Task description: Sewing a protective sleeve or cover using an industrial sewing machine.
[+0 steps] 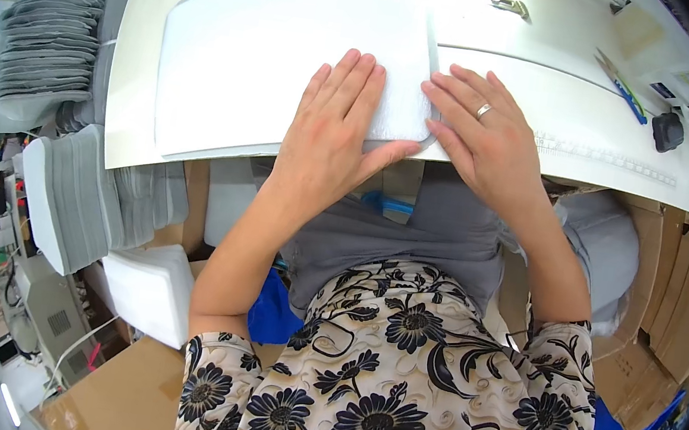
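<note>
A large white padded sheet with grey edging [252, 55] lies on the white tabletop, its rounded corner toward me. My left hand [335, 118] rests flat on it near the front right corner, fingers stretched out and the thumb reaching along the near edge. My right hand [486, 134], with a ring on one finger, lies at the sheet's right edge. Its fingers are spread, the tips touching the edging and the palm over the table. Neither hand grips anything. The sheet's far end runs out of the picture.
A clear ruler [605, 156], scissors [622, 86] and a black tape measure-like object [667, 132] lie on the table's right. A metal-ended tool [509, 7] lies farther back. Stacks of grey padded pieces [51, 29] stand at left. Cardboard boxes [656, 291] flank me below the table edge.
</note>
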The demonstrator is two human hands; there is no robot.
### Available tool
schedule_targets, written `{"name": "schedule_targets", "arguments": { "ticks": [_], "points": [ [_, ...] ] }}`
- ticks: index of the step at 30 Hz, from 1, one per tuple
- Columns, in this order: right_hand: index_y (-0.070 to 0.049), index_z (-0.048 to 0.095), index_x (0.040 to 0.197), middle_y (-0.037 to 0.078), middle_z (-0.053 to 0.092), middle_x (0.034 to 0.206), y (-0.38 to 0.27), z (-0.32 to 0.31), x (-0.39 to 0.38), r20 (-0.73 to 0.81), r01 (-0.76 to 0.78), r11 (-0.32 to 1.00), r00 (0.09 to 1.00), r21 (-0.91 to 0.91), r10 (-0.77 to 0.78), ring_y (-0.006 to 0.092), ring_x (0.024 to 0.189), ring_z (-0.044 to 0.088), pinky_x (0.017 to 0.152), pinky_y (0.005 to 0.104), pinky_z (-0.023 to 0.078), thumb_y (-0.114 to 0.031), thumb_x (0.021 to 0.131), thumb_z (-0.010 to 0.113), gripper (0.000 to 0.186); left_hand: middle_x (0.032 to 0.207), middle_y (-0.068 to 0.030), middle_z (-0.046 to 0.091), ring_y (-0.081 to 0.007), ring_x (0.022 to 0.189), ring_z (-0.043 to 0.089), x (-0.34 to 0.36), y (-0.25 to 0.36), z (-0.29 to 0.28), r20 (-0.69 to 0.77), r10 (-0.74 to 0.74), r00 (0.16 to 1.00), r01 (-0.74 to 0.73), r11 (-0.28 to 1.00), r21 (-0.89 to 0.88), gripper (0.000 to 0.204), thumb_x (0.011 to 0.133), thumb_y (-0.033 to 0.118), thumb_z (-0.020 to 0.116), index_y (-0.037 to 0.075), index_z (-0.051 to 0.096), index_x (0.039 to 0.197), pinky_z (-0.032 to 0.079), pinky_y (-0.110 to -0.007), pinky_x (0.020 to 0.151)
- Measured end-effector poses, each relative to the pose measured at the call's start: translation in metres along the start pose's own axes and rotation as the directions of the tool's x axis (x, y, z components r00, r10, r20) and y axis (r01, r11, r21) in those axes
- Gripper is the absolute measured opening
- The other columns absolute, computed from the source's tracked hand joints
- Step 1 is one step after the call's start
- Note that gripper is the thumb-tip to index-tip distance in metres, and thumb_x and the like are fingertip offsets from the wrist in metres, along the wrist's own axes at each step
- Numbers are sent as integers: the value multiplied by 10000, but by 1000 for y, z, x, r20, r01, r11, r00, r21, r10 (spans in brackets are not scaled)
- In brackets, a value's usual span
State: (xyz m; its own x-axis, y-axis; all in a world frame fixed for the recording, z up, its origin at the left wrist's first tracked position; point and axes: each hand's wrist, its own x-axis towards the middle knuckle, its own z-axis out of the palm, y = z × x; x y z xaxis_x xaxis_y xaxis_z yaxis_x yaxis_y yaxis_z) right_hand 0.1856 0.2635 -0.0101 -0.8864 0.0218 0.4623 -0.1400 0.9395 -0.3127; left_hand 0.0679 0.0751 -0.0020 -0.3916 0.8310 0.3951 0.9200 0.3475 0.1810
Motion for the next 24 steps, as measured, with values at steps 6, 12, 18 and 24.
{"name": "schedule_targets", "arguments": {
  "ticks": [6, 12, 18, 24],
  "points": [
    [-123, 674, 1205, 60, 635, 1240, 1, -1, -1, 3, 22, 1000, 1000, -20, -22, 250, 1245, 545, 1073, 468, 416, -252, 900, 670, 332, 1248, -180, 637, -327, 1183, 587, 32, -21, -9, -21, -10, 1000, 10, 1000, 15, 512, 835, 412, 743, 12, 671, 1147, 429, -418, 1005],
    [-37, 681, 1132, 97, 652, 1205, 7, 8, -17, -190, 156, 952, 976, 265, -107, 285, 1164, 606, 1007, 431, 478, -168, 852, 720, 312, 1273, -207, 629, -360, 1198, 579, 34, -46, 15, -35, 8, 999, -7, 1000, 22, 478, 799, 308, 797, 11, 677, 1154, 435, -445, 1018],
    [-38, 697, 1026, 115, 689, 1088, 37, 16, -160, -144, -6, 982, 989, 190, 34, 301, 1041, 646, 882, 411, 535, -93, 858, 679, 178, 1365, -165, 587, -346, 1261, 551, 33, -52, 0, 97, -97, 991, 87, 991, 98, 438, 901, 273, 716, 56, 639, 1273, 416, -415, 1067],
    [-33, 644, 1114, 174, 567, 1349, 187, -4, -406, -119, -675, 555, 681, -487, 723, 360, 1285, 500, 1028, 477, 447, -122, 824, 687, 306, 1383, -148, 582, -323, 1286, 544, 37, -58, -18, 164, -100, 981, 76, 986, 146, 411, 937, 266, 673, 79, 626, 1301, 416, -404, 1075]
  ]
}}
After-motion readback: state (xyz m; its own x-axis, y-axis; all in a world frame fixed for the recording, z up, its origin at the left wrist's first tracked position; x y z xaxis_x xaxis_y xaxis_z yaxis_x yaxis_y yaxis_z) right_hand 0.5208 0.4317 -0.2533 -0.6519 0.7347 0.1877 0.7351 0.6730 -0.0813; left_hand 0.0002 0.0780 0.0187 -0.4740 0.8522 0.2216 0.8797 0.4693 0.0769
